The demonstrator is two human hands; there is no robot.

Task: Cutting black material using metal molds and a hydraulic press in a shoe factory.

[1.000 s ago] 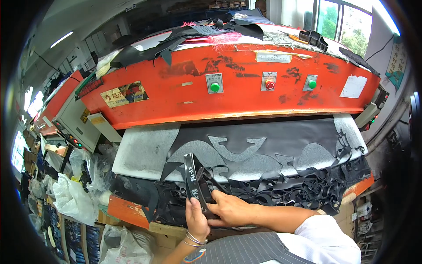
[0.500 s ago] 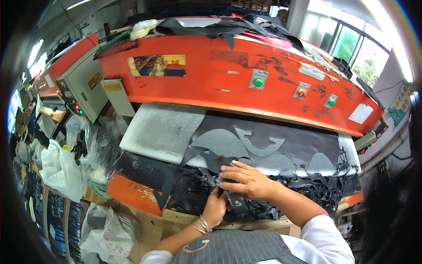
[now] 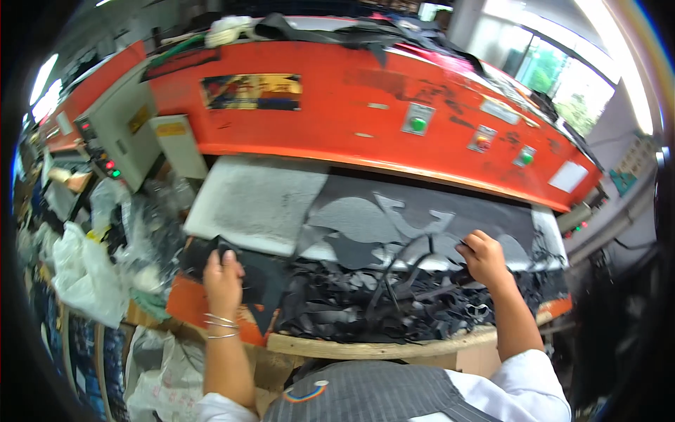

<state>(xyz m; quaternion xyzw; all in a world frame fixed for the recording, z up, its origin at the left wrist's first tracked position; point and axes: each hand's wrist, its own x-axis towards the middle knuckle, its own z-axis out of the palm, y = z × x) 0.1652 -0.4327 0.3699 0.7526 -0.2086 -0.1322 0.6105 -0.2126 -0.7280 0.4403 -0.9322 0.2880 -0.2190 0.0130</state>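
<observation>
Left hand (image 3: 225, 277) pinches dark material (image 3: 223, 245), right hand (image 3: 486, 260) clenches a black frame (image 3: 444, 288), below a blurred label (image 3: 251, 92).

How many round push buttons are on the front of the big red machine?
3, in a row: the first green button at the left, the red button in the middle, and the second green button at the right.
</observation>
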